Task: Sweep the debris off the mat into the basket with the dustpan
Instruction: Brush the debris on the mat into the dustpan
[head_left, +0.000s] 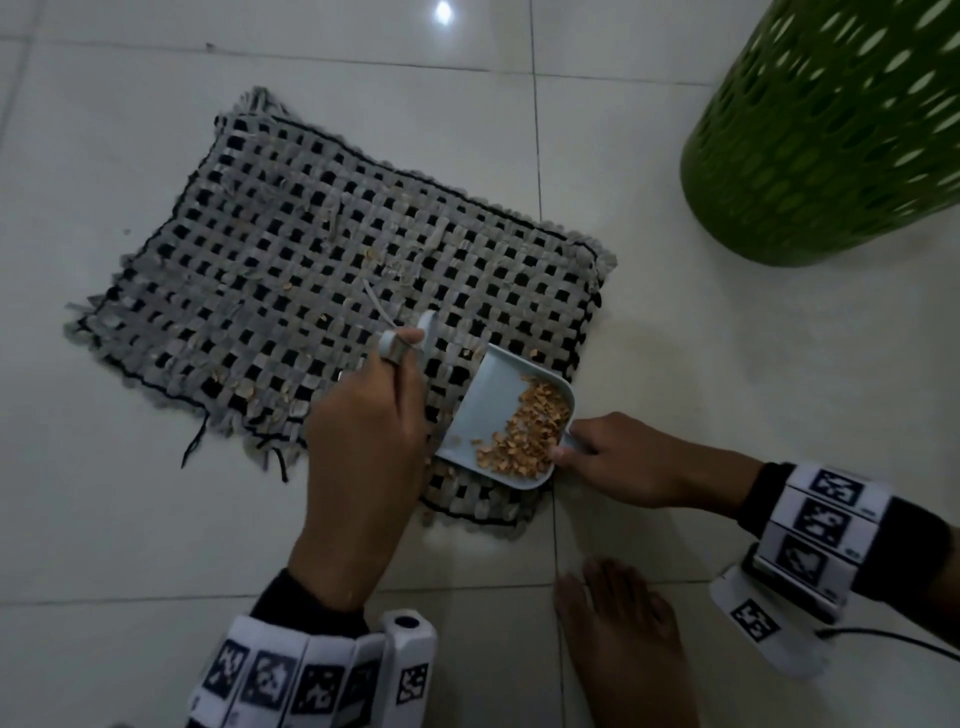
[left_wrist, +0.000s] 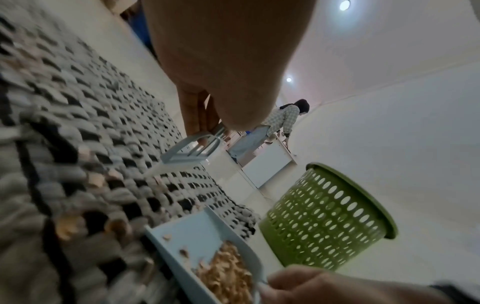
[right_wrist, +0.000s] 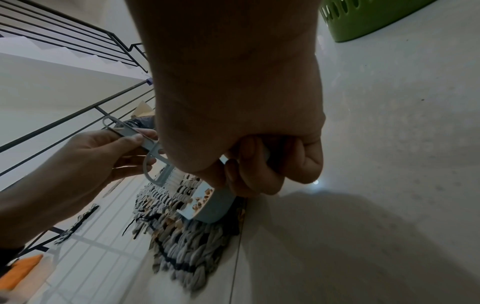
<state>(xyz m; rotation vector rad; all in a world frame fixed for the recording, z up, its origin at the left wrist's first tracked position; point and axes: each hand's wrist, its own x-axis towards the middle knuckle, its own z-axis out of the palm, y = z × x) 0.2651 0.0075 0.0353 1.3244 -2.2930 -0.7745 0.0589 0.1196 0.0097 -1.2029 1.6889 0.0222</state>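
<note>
While the right hand (head_left: 618, 457) grips the dustpan (head_left: 498, 410), the left hand (head_left: 363, 436) apparently clasps a brush (right_wrist: 155, 152).

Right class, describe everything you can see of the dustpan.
The dustpan is small, pale blue and looks like plastic, with raised side walls and a short handle. It lies on the near right corner of the woven mat. The right hand grips its handle. Tan debris is heaped toward its handle end.
</note>
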